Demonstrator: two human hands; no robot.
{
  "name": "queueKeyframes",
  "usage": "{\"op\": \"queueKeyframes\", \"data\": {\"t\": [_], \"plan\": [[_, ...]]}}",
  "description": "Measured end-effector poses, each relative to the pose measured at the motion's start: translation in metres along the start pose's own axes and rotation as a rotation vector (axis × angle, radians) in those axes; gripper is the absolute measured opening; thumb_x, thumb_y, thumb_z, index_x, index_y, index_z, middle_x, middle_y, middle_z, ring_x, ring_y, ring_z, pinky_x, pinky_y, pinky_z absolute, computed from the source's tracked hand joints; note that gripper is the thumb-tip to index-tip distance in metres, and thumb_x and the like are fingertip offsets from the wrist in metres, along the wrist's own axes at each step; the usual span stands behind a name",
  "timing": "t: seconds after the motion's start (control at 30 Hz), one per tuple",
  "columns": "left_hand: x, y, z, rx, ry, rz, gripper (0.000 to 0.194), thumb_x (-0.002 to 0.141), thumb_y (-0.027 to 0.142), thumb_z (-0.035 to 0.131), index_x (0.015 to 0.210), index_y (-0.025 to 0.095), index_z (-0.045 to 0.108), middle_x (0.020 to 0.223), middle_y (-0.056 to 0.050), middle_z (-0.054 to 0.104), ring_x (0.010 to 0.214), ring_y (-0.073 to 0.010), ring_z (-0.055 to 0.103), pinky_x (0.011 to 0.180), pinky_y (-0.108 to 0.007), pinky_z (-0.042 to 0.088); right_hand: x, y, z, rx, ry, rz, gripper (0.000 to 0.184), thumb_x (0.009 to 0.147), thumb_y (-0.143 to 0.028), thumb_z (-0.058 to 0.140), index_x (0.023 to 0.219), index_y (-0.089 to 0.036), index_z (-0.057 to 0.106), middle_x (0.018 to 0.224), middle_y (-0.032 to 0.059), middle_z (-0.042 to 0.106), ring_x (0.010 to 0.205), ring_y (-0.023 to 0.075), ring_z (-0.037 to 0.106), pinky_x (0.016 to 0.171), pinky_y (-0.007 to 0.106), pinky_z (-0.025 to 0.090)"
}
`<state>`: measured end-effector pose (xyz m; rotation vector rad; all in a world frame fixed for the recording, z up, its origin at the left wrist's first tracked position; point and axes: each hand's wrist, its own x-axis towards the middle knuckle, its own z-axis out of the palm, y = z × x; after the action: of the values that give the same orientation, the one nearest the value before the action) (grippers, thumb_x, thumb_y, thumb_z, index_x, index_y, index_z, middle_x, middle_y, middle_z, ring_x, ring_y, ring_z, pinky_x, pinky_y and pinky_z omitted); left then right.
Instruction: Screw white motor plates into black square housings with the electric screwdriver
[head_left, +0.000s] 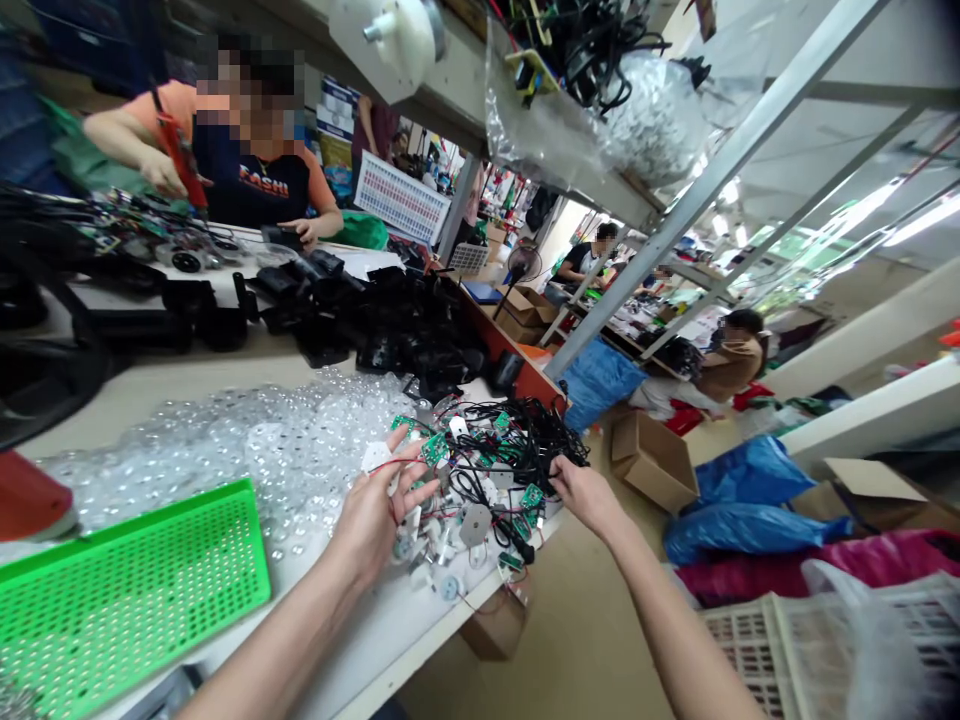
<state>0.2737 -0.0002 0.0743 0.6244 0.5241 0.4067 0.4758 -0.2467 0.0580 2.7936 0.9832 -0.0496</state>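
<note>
My left hand [375, 505] is palm up over the pile's left side, fingers apart. A thin red wire [391, 462] runs across the fingers. Beside the thumb is a white plate [375, 457], and a green circuit board [435, 449] is near the fingertips. Whether these parts rest on the hand, I cannot tell. My right hand [589, 492] is closed at the right edge of the pile, its fingertips pinching a black cable from the tangle of black cables [551, 435]. Between my hands lie more boards, a grey motor plate [475, 524] and small white gears.
A green perforated tray [135, 590] is at the near left. Clear plastic parts [225, 450] spread behind it, with black housings [405, 315] beyond. Across the table a person [255, 190] holds a red tool [178, 150]. An overhead shelf and a slanted metal post [637, 290] cross the view.
</note>
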Motion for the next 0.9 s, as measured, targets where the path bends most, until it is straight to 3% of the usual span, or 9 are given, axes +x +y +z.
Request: {"op": "queueKeyframes", "data": {"t": [0.1, 0.27, 0.33, 0.43, 0.5, 0.57, 0.7, 0.83, 0.9], "plan": [[-0.003, -0.001, -0.002, 0.000, -0.032, 0.012, 0.050, 0.086, 0.009, 0.050, 0.135, 0.020, 0.051, 0.104, -0.007, 0.069, 0.073, -0.0117, 0.066, 0.066, -0.028, 0.063, 0.007, -0.001, 0.002, 0.009, 0.036, 0.024, 0.036, 0.091, -0.015, 0.045, 0.123, -0.026, 0.059, 0.098, 0.0062, 0.073, 0.087, 0.0197, 0.068, 0.070, 0.027, 0.045], [-0.012, 0.001, 0.000, 0.047, -0.035, 0.019, 0.047, 0.086, 0.013, 0.053, 0.132, 0.019, 0.055, 0.115, -0.009, 0.068, 0.076, -0.0125, 0.066, 0.068, -0.029, 0.064, 0.028, -0.007, -0.007, 0.061, 0.046, 0.056, 0.033, 0.094, -0.021, 0.041, 0.115, -0.028, 0.066, 0.113, 0.0066, 0.070, 0.111, 0.0194, 0.062, 0.083, 0.026, 0.045], [-0.017, 0.001, 0.002, 0.072, -0.039, -0.001, 0.045, 0.084, 0.014, 0.056, 0.129, 0.018, 0.058, 0.122, -0.009, 0.066, 0.077, -0.0132, 0.067, 0.068, -0.029, 0.064, 0.042, -0.009, -0.009, 0.088, 0.035, 0.150, 0.036, 0.096, -0.038, 0.039, 0.106, -0.024, 0.070, 0.103, 0.0099, 0.072, 0.103, 0.0229, 0.066, 0.080, 0.030, 0.047], [-0.024, -0.002, 0.003, 0.094, -0.075, -0.039, 0.042, 0.082, 0.015, 0.058, 0.124, 0.018, 0.062, 0.127, -0.010, 0.064, 0.082, -0.0160, 0.068, 0.070, -0.032, 0.064, 0.068, -0.013, -0.007, 0.129, -0.002, 0.302, 0.045, 0.085, -0.058, 0.053, 0.081, -0.018, 0.073, 0.086, 0.0132, 0.073, 0.090, 0.0280, 0.069, 0.073, 0.034, 0.049], [-0.027, -0.004, 0.002, 0.109, -0.094, -0.050, 0.043, 0.082, 0.017, 0.058, 0.125, 0.018, 0.062, 0.128, -0.010, 0.064, 0.090, -0.0191, 0.069, 0.072, -0.033, 0.064, 0.083, -0.016, -0.003, 0.177, -0.017, 0.365, 0.038, 0.079, -0.053, 0.066, 0.076, -0.016, 0.070, 0.084, 0.0121, 0.072, 0.087, 0.0266, 0.068, 0.074, 0.035, 0.050], [-0.029, -0.005, 0.000, 0.120, -0.102, -0.050, 0.044, 0.084, 0.017, 0.058, 0.128, 0.019, 0.059, 0.128, -0.011, 0.064, 0.098, -0.0210, 0.068, 0.073, -0.033, 0.063, 0.094, -0.017, -0.001, 0.252, -0.003, 0.399, 0.031, 0.081, -0.046, 0.068, 0.083, -0.015, 0.068, 0.087, 0.0078, 0.071, 0.084, 0.0209, 0.067, 0.076, 0.036, 0.052], [-0.025, -0.004, -0.004, 0.102, -0.051, -0.060, 0.044, 0.087, 0.015, 0.055, 0.130, 0.020, 0.057, 0.127, -0.010, 0.064, 0.100, -0.0217, 0.069, 0.071, -0.031, 0.063, 0.093, -0.011, -0.003, 0.453, 0.199, 0.398, 0.030, 0.091, -0.043, 0.056, 0.095, -0.015, 0.065, 0.085, 0.0027, 0.069, 0.077, 0.0155, 0.066, 0.074, 0.032, 0.054], [-0.018, 0.001, -0.007, 0.043, 0.052, -0.082, 0.038, 0.086, 0.009, 0.052, 0.122, 0.015, 0.061, 0.124, -0.013, 0.065, 0.095, -0.0221, 0.071, 0.065, -0.027, 0.063, 0.073, 0.007, 0.000, 0.645, 0.495, 0.444, 0.050, 0.096, -0.048, 0.028, 0.110, -0.012, 0.060, 0.077, 0.0050, 0.070, 0.061, 0.0155, 0.066, 0.056, 0.025, 0.052], [-0.014, 0.001, -0.009, 0.008, 0.091, -0.084, 0.039, 0.085, 0.006, 0.051, 0.122, 0.015, 0.060, 0.118, -0.012, 0.067, 0.091, -0.0208, 0.072, 0.065, -0.027, 0.063, 0.061, 0.015, 0.007, 0.677, 0.577, 0.474, 0.053, 0.095, -0.047, 0.026, 0.110, -0.010, 0.060, 0.072, 0.0053, 0.070, 0.053, 0.0148, 0.063, 0.049, 0.024, 0.051]]}}
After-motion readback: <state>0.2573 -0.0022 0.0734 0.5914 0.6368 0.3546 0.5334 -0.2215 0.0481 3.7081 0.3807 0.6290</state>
